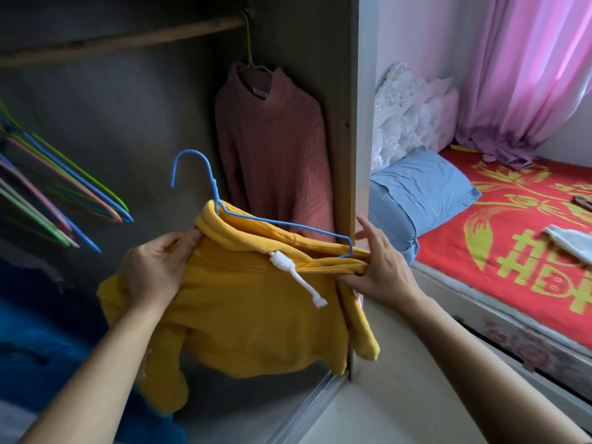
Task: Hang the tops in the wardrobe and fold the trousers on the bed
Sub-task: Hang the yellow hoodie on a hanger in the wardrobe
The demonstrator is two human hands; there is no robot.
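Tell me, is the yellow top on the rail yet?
Not yet. The blue hanger is unhooked below the rail, the left hand and right hand hold the yellow top; only the pink top hangs there.

Centre: top (243,302) on hanger (215,193) between left hand (153,270) and right hand (381,274). Behind it, upper centre: second top (275,155) hanging from rail (128,38) inside wardrobe (347,123). Far left: spare hangers (105,206). Right of wardrobe wall: bed (512,261), pillow (423,193) at its left end, curtain (519,75) at upper right.
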